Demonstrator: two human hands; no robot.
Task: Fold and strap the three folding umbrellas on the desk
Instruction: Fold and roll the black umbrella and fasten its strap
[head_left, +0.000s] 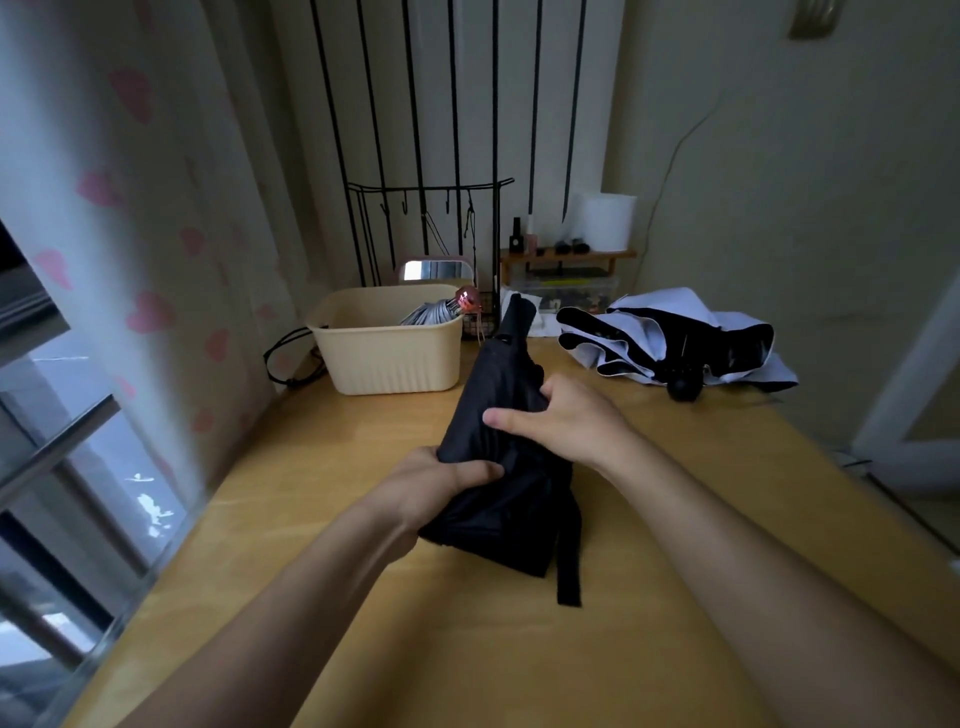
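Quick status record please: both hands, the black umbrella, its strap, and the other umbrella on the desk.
black umbrella: collapsed, canopy loosely gathered
left hand: grips its canopy near the open end
right hand: wraps it mid-length, thumb across the folds
strap: hangs loose, unfastened
white-and-black umbrella: crumpled open on desk, far right
basket: holds silvery pleated item, unclear what

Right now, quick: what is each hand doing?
Left hand: grips the black umbrella near its lower end.
Right hand: curled round the same umbrella's middle, holding it.
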